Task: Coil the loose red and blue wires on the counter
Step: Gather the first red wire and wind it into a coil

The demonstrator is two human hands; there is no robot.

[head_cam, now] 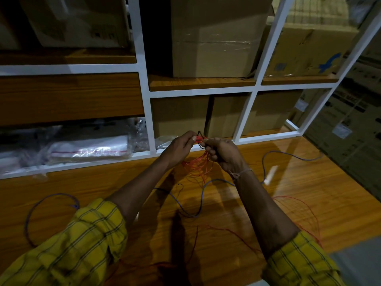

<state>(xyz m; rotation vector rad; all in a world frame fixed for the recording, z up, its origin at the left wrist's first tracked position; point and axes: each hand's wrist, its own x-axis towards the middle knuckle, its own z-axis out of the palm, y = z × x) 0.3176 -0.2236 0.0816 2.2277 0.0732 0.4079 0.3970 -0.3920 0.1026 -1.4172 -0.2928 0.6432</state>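
Note:
A coil of red wire (199,165) hangs between my two hands above the wooden counter (288,203). My left hand (179,146) pinches the top of the coil. My right hand (223,153) grips the same bundle from the right, where a thin black tie (199,133) loops around it. Loose red wire (299,213) trails over the counter to the right and toward the front. A blue wire (203,193) lies loose across the counter, passing under my right forearm, with another blue loop (41,205) at the left.
A white-framed shelf unit (147,100) stands right behind the counter, holding cardboard boxes (214,38) and clear plastic bags (88,147). More stacked boxes (354,131) stand at the right. A small white scrap (271,174) lies on the counter.

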